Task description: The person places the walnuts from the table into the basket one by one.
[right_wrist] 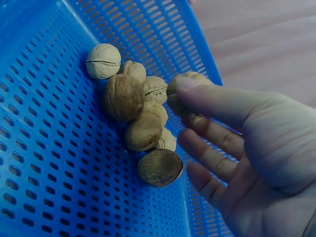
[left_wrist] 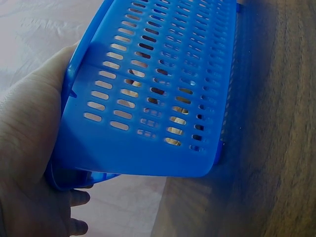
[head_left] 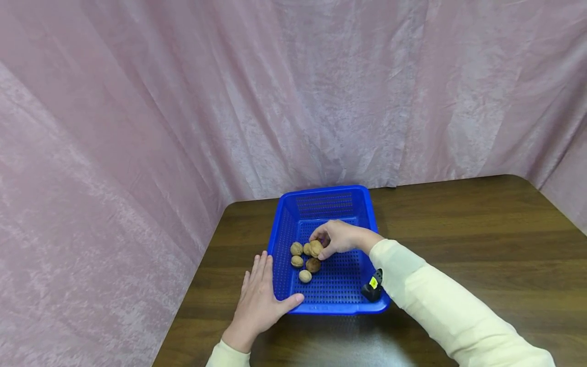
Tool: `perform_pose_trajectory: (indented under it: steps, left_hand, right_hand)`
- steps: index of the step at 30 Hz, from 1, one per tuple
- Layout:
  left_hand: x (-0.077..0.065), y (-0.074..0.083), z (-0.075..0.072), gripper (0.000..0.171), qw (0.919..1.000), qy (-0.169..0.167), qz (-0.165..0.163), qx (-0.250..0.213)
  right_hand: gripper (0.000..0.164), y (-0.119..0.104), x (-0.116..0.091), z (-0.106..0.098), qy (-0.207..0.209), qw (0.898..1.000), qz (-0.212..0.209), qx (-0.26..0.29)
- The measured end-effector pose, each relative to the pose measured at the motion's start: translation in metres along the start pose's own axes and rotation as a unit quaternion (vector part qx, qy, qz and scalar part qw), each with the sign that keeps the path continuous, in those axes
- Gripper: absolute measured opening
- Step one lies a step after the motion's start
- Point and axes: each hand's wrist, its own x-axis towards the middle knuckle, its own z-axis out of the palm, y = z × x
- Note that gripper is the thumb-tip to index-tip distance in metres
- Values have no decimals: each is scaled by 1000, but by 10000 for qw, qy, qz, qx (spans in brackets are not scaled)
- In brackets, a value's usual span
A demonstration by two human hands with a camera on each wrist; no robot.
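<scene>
Inside a blue perforated plastic basket [head_left: 339, 309], my right hand [head_left: 340, 236] pinches a tan walnut [right_wrist: 178, 98] between thumb and fingertips. Below and beside it, several walnuts lie in a loose cluster on the basket's left part. Among them are a darker brown walnut [right_wrist: 125, 98] and a pale one [right_wrist: 103, 61] at the cluster's near end. My left hand [head_left: 261, 300] rests at the near left corner of the basket, fingers straight along the left rim and thumb over the front rim. Other walnuts show through the slots in the left wrist view.
The basket stands on a brown wood-grain table [head_left: 458, 219]. Pink velvety curtains [head_left: 321, 92] hang behind the table and along its left. A black device with a yellow label [head_left: 372, 286] sits at the right sleeve, over the basket's right rim.
</scene>
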Motion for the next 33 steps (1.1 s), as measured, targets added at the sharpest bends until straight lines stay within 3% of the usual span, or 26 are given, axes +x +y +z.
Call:
perform_pose_trajectory:
  steps: [20,24,33]
  left_hand:
    - [2,-1,1,125,10000,29,1,-49]
    - [3,-2,2,124,10000,35,6,-45]
    - [4,1,3,124,9999,34,36,-111]
  right_hand:
    - [45,10,4,2,-88,9960,126,-882]
    - [44,10,4,1,9,9974,62,-717]
    - [39,4,-6,-10,268,9994,-99,218]
